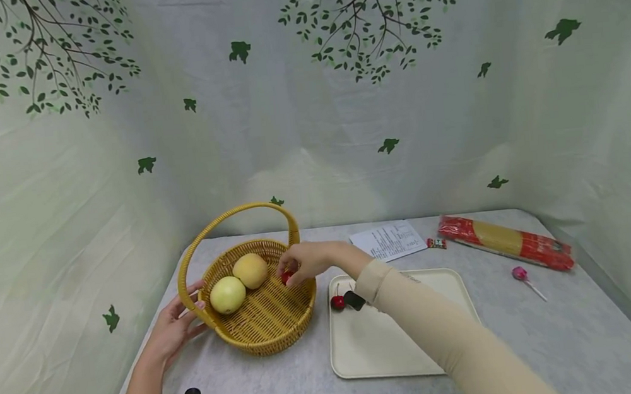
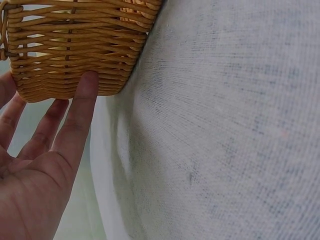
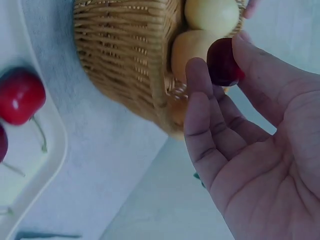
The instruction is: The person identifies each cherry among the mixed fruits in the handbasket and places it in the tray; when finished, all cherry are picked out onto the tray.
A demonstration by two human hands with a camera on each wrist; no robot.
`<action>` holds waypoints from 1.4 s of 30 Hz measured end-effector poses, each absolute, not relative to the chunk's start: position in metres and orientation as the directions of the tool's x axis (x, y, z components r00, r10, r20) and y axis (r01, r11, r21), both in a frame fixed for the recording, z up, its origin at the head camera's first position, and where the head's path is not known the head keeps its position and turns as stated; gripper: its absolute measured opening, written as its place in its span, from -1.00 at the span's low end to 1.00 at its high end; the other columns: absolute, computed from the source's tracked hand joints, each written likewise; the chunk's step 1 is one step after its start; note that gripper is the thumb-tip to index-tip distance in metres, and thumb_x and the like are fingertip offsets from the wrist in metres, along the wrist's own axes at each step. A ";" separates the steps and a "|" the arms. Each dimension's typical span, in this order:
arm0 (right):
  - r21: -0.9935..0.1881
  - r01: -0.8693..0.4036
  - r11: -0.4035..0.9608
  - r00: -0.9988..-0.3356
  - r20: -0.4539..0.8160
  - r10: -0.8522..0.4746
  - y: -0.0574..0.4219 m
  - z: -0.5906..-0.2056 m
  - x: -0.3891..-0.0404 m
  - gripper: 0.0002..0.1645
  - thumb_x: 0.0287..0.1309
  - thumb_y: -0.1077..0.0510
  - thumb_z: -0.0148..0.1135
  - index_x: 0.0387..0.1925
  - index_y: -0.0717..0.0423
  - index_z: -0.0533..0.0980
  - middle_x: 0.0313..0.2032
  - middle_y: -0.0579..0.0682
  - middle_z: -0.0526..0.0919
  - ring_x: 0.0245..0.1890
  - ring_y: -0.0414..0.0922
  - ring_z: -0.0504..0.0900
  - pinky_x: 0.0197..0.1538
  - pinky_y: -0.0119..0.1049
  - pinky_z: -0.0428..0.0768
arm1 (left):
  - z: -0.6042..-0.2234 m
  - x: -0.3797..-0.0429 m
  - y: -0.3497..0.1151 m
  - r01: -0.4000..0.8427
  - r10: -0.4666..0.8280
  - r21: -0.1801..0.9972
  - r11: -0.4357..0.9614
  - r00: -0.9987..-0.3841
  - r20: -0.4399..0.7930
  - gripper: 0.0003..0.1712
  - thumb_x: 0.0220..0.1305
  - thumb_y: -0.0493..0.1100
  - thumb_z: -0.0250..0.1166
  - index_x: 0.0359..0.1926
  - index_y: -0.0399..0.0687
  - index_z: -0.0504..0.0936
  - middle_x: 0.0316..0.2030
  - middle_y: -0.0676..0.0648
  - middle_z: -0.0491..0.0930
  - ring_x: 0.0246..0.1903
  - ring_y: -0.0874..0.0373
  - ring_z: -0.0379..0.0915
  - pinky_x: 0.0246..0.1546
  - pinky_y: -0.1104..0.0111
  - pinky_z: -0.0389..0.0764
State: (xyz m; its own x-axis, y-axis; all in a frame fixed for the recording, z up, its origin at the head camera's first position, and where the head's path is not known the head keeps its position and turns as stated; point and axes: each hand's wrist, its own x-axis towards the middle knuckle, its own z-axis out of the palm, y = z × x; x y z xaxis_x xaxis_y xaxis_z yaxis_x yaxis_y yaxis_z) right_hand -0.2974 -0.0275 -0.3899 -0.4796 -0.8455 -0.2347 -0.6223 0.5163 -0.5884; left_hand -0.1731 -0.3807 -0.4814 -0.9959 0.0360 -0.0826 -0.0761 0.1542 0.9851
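Observation:
In the head view a wicker basket with a tall arched handle stands on the left of the table. Two round fruits lie inside it: a pale green one and a yellow-orange one. My right hand is over the basket's right rim, pinching a dark red cherry between thumb and fingertips. Against the basket's left side rests my left hand. Its extended fingers touch the woven wall in the left wrist view.
A cream tray right of the basket bears red cherries with stems, partly hidden by my right arm. Farther back lie a printed sheet, a small red packet and a long red-and-gold package. A lollipop lies at the right.

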 end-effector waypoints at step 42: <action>-0.584 -0.383 0.716 -0.863 -0.050 -0.503 0.209 -0.420 -0.249 -0.57 0.27 0.00 0.56 0.11 0.06 0.71 -0.05 -0.03 0.72 -0.03 -0.07 0.65 0.04 -0.13 0.75 | -0.482 -0.176 -0.383 -0.104 0.029 0.981 0.165 -0.994 -0.110 -0.24 0.64 -0.10 0.22 0.70 0.04 0.15 0.63 -0.31 0.05 0.09 0.52 0.58 0.05 0.35 0.75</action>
State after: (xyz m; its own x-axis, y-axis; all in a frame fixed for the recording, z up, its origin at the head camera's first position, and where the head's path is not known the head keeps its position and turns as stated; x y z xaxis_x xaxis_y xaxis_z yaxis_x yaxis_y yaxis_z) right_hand -0.2491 0.2090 -0.4203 -0.8629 -0.5029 -0.0499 -0.3833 0.7156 -0.5840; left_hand -0.1759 -0.3825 -0.4817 -0.9935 0.0290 -0.1098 -0.1035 0.1655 0.9808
